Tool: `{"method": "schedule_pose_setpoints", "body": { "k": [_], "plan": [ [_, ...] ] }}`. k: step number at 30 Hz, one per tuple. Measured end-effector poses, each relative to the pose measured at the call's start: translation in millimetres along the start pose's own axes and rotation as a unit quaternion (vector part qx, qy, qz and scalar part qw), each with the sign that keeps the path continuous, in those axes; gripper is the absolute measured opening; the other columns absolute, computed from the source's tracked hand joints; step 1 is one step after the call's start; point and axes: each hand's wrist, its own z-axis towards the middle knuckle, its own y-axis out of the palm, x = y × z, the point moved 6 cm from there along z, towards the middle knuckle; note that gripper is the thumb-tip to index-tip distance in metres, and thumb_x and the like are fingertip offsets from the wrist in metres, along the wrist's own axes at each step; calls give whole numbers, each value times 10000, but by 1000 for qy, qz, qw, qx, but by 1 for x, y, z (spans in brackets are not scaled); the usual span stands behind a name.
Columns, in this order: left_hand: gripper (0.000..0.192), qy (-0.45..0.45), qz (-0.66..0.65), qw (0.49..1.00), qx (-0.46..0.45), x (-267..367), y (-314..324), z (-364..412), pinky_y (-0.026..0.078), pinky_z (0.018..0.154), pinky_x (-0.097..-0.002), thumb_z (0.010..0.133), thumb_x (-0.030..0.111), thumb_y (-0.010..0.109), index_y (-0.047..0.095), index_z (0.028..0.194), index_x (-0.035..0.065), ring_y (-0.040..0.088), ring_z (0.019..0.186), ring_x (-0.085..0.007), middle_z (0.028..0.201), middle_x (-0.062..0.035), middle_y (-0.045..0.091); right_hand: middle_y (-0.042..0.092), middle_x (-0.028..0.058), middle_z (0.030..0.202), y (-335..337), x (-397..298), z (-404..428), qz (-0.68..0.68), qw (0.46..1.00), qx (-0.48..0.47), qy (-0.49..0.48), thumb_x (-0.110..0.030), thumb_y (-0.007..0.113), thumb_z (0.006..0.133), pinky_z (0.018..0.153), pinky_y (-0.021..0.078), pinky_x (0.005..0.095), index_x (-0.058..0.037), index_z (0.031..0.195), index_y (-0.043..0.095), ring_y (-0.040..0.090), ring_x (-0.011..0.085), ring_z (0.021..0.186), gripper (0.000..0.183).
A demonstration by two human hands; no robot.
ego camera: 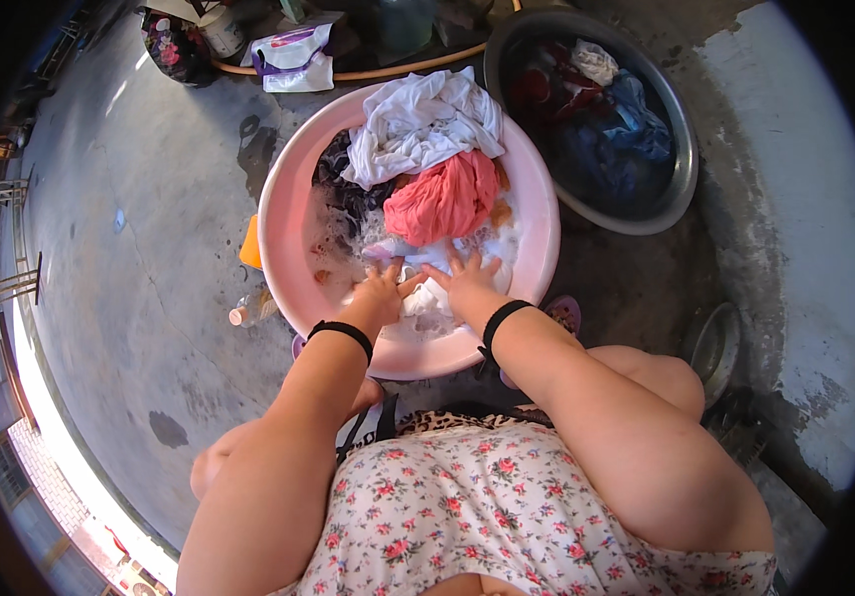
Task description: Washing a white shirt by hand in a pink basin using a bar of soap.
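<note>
A pink plastic basin (pixel 286 216) with sudsy water and wet laundry stands on the floor before me. In its near half, my left hand (pixel 384 292) rests at a white cloth (pixel 427 299), fingers spread. My right hand (pixel 466 281) lies on the same cloth from the other side, fingers also spread. Foam and water partly hide the cloth. Just beyond my hands sits a bunched coral-red cloth (pixel 446 200). A crumpled white garment (pixel 427 123) is heaped at the far rim. Dark fabric (pixel 341 179) soaks at the far left of the basin.
At the far right stands a metal basin (pixel 684 167) of dark water and clothes. Left of the pink basin are a plastic bottle (pixel 252 309) and an orange object (pixel 251 244). A white-and-purple pouch (pixel 294 59) lies by an orange hose (pixel 397 68). A whitewashed wall (pixel 807 186) bounds the right.
</note>
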Motion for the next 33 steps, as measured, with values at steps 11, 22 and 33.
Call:
{"method": "schedule_pose_setpoints", "body": {
  "k": [11,22,33],
  "plan": [
    [689,-6,-74,988,-132,-14,33,40,426,946,-416,836,200,513,203,1445,289,480,1203,-310,1416,-197,332,104,55,1528,23,1,53,-10,987,-159,-12,-296,769,675,1004,267,607,-390,1436,166,360,333,1290,975],
    [384,60,-57,990,-112,-25,14,46,475,856,-384,833,122,474,566,1205,102,591,1040,-282,1148,-120,611,363,135,1416,16,9,48,-50,969,-212,-118,-356,654,773,1003,365,437,-169,1359,404,410,335,1252,665],
    [262,-91,-629,738,227,-81,-78,-70,484,819,-423,830,50,559,578,1090,21,616,880,-265,923,-118,628,507,140,1276,-9,-8,-11,704,704,-89,-10,-550,494,864,873,448,486,-93,1342,391,551,354,1074,669]
  ]
}}
